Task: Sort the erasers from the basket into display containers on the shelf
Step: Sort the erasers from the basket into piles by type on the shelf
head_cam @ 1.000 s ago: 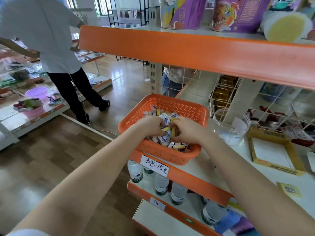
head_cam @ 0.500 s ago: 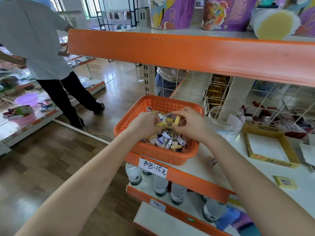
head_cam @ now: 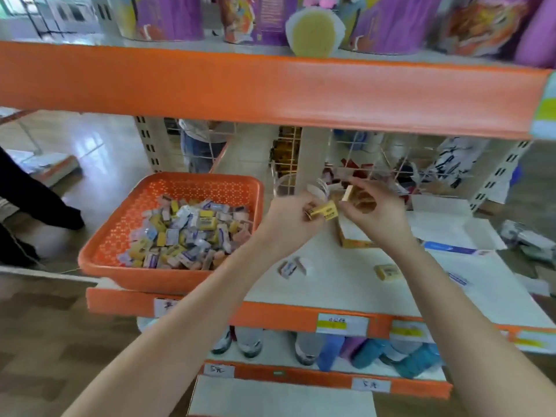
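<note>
An orange basket (head_cam: 126, 236) full of small wrapped erasers (head_cam: 186, 233) stands on the left of the white shelf (head_cam: 346, 284). My left hand (head_cam: 288, 218) holds yellow erasers (head_cam: 325, 210) to the right of the basket. My right hand (head_cam: 373, 206) pinches another yellow eraser (head_cam: 347, 192) above a yellow cardboard display box (head_cam: 352, 236). A clear round tub (head_cam: 285, 183) sits behind my hands, partly hidden. One yellow eraser (head_cam: 388, 271) and a white one (head_cam: 288, 269) lie loose on the shelf.
An orange shelf front (head_cam: 270, 85) hangs overhead with purple tubs on top. Flat white packaging (head_cam: 451, 227) lies at the right. Bottles and coloured items fill the shelf below. A person's dark legs (head_cam: 33, 197) stand at the left.
Both hands have lifted out of the basket and moved right with yellow erasers, over the yellow box. The camera has swung right along the shelf.
</note>
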Available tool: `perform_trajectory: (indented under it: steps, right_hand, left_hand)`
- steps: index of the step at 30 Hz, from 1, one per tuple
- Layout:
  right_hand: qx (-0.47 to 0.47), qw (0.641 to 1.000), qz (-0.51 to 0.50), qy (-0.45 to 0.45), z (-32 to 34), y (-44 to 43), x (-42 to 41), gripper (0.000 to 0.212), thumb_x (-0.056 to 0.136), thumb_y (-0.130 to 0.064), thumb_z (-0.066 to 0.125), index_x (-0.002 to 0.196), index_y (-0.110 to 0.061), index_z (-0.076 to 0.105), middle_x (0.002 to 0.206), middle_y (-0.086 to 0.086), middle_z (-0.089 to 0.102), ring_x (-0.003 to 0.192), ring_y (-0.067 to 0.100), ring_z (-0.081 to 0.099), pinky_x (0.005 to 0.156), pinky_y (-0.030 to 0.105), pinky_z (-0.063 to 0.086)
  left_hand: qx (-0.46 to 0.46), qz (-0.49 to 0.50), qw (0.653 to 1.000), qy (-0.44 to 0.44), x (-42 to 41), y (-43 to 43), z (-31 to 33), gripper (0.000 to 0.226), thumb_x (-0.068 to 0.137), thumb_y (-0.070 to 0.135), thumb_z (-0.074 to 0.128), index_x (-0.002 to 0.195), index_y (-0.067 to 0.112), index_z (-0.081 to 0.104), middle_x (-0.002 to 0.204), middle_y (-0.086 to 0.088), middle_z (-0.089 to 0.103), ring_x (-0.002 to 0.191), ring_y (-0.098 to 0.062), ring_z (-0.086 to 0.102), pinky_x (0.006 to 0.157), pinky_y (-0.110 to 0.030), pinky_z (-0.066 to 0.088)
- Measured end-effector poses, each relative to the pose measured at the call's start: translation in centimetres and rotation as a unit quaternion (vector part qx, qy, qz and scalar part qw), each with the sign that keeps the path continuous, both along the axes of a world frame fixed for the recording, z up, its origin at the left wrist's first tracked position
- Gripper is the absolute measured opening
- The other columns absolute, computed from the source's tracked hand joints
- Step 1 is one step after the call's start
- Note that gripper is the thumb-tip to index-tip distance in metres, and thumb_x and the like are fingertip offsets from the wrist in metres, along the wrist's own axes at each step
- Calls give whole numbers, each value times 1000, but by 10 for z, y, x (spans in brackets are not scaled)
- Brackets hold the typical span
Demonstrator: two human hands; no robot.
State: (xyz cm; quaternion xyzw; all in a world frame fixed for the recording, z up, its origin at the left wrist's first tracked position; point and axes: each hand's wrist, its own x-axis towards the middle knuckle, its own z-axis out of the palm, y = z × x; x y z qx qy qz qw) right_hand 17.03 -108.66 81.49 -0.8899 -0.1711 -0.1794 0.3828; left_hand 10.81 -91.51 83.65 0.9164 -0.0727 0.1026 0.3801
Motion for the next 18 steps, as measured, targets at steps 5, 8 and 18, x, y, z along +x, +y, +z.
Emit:
perform_trajectory:
  steps: [5,8,18]
  right_hand:
    - [-70,992,-80,71,-28,-69,-17,45,77,-23,76,119,-13,63,105,4,61,91,18,59,80,18,42]
    - [-101,980,-98,141,-45,-94,-29,40,78,-23,74,116,-14,64,106,8,60,93,21,58,80,20,39]
    - [-110,973,-106,174,-63,-97,-42,37,82,-42,68,112,-23,62,94,-1,59,79,9,52,68,16,34]
  left_hand:
    - [-14,-85,988,128,15,-57,-45,20,87,19,60,104,15,68,96,-4,70,86,-17,64,71,-22,47]
    - [-3,-132,977,166,16,-78,-63,19,87,19,60,105,17,67,85,4,62,73,-14,60,61,-18,45]
    - [50,-147,973,168,21,-87,-76,24,87,14,62,111,15,66,109,-3,66,94,-8,58,73,-9,40]
